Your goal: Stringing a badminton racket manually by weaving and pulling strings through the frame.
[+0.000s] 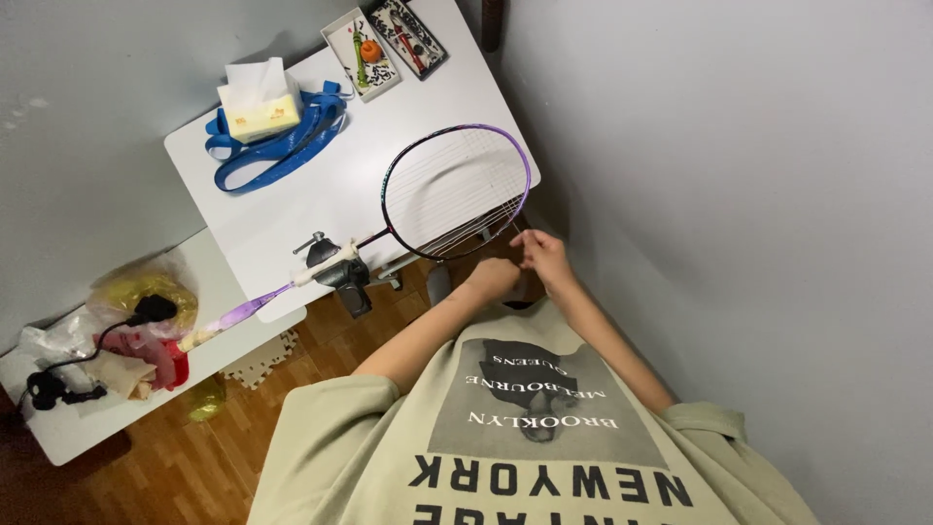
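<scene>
1. Head view: a badminton racket [455, 192] lies clamped in a vise [342, 272] at the white table's [292, 209] near edge. The left hand [493, 279] is curled, apparently pinching a string; the right hand [544, 256] pinches beside the frame.
2. Risk: a hard pull could snap the string or twist the clamped shaft.

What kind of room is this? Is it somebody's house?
Probably a room at home, used as a small racket-stringing corner. A badminton racket is clamped to a white table near a tissue box, with wooden flooring underneath and plain grey walls.
</scene>
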